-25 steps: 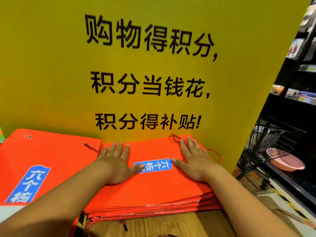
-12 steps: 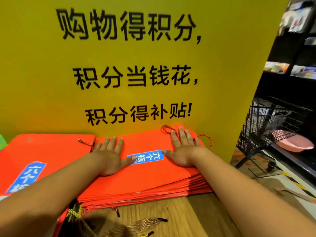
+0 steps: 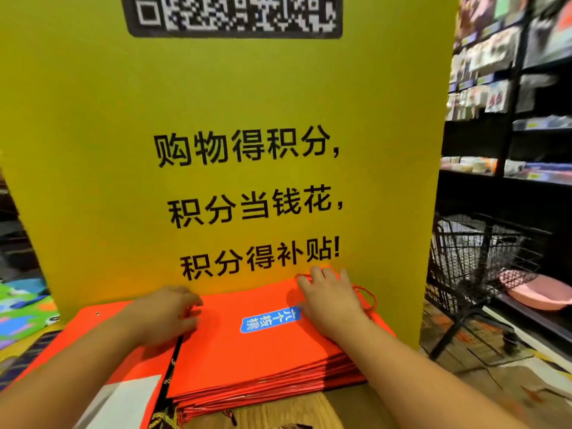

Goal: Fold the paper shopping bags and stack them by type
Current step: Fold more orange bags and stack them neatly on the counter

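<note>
Here we see the right hand (image 3: 331,301) lying flat, fingers straight and spread, on the far right part of the stack of red paper bags (image 3: 247,360). Its fingertips reach the yellow sign board (image 3: 93,150) that the stack backs onto. The left hand (image 3: 167,314) sits at the stack's left edge with fingers that seem bent over it, but the blur there means we cannot tell whether they grip the edge or only rest on it. The stack lies on the wooden table (image 3: 294,410), its blue label (image 3: 270,318) facing up between the two hands. A second red pile (image 3: 102,332) lies just beside it on the left.

We judge this to be a squaring or pressing step on a stack already folded flat.

The risks we see are these:
- The near edges fan out unevenly, so a push from one side alone could skew the bags further or slide the top ones off towards us.
- The red cord handle (image 3: 370,297) loops out past the right hand and could snag a finger, dragging a bag out of line.
- The two piles touch, so a sideways shove could overlap them and mix the sorting.
</note>
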Action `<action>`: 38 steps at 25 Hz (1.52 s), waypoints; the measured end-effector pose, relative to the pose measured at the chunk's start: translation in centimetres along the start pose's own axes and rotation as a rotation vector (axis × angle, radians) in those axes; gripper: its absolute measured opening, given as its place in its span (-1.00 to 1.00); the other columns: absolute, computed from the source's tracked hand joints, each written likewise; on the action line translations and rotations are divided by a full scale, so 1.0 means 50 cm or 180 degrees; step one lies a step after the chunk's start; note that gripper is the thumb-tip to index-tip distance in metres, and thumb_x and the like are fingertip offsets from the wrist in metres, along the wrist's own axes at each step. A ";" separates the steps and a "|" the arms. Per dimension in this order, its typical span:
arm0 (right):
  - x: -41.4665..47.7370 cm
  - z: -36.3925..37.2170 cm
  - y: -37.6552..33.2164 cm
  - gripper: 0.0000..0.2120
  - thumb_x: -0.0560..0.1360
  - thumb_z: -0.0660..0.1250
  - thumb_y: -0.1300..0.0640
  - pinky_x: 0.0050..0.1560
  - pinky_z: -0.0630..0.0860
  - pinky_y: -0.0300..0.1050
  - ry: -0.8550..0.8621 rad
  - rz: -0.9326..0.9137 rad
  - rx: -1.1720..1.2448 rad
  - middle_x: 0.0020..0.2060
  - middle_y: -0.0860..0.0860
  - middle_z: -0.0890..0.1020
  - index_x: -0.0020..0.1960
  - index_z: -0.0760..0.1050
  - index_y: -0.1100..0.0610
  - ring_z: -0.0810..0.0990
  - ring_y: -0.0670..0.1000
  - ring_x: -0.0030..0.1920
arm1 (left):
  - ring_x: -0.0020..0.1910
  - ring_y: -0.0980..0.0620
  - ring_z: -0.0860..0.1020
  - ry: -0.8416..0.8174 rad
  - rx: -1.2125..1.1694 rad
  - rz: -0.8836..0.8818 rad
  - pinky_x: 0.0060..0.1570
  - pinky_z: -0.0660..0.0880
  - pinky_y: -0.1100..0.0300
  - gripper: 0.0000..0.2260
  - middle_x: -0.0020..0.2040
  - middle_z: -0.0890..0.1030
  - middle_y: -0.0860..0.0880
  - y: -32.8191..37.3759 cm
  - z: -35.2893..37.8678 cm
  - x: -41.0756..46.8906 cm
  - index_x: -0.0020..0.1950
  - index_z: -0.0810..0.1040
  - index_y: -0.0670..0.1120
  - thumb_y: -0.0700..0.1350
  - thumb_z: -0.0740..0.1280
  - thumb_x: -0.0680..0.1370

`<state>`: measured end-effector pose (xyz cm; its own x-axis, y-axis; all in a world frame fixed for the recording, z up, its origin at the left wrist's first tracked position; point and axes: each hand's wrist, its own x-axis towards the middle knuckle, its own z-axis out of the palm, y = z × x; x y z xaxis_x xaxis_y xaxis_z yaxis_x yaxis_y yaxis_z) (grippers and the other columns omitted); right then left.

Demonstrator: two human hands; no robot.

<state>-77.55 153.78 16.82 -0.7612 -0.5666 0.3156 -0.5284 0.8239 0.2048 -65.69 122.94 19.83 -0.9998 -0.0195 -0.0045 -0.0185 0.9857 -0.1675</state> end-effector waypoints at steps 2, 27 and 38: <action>0.004 -0.033 -0.045 -0.67 0.59 0.17 0.11 0.24 0.35 0.13 0.0206 -0.0180 0.0068 0.27 0.13 0.47 0.34 0.42 0.09 0.41 0.19 0.30 | 0.26 0.09 0.49 0.0265 -0.0150 -0.0173 0.24 0.36 0.26 -0.61 0.25 0.53 0.12 -0.042 0.012 -0.067 0.35 0.49 0.12 0.20 0.27 0.56; 0.003 -0.104 -0.429 -0.70 0.48 0.48 0.16 0.05 0.56 -0.04 -0.0356 0.0038 0.4379 0.04 0.00 0.65 0.13 0.44 0.05 0.64 0.02 0.02 | 0.20 0.01 0.50 0.0708 -0.2275 -0.2285 0.18 0.46 0.06 -0.41 0.19 0.58 0.07 -0.167 0.082 -0.345 0.32 0.48 0.13 0.40 0.32 0.39; 0.000 -0.144 -0.353 -0.68 0.58 0.23 0.44 -0.04 0.61 -0.09 -0.0040 -0.0191 0.6376 0.05 0.11 0.71 0.20 0.41 0.08 0.69 0.05 0.01 | -0.21 -0.08 0.68 0.2425 -0.4882 -0.1774 -0.15 0.61 0.01 -0.84 -0.02 0.71 -0.15 -0.109 -0.016 -0.292 0.15 0.54 -0.08 -0.10 0.36 0.59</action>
<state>-65.49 139.31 19.89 -0.7273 -0.5951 0.3419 -0.1333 -0.3662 -0.9210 -51.01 117.97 21.60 -0.6495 -0.7312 0.2086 0.1336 0.1603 0.9780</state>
